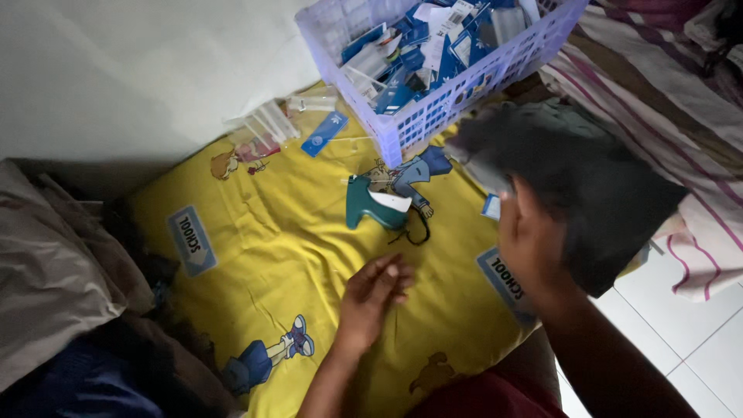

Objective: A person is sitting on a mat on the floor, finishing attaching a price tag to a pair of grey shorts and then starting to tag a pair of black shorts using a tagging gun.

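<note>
Both my hands work on the yellow sheet, near the tagging gun and the dark garment.

My left hand (375, 290) rests on the yellow cartoon bedsheet (255, 255), fingers loosely curled and holding nothing that I can see. My right hand (530, 240) lies against the edge of the dark garment (596, 186); whether those fingers pinch the cloth I cannot tell, as only the back of the hand shows. The green and white tagging gun (375, 205) lies on the sheet just ahead of my left hand, near the lilac basket (433, 108) of blue and white tags. I judge it best to keep the cloth flat and steady under my right hand, and to take the gun by its grip with the needle pointing away from my fingers.
</note>
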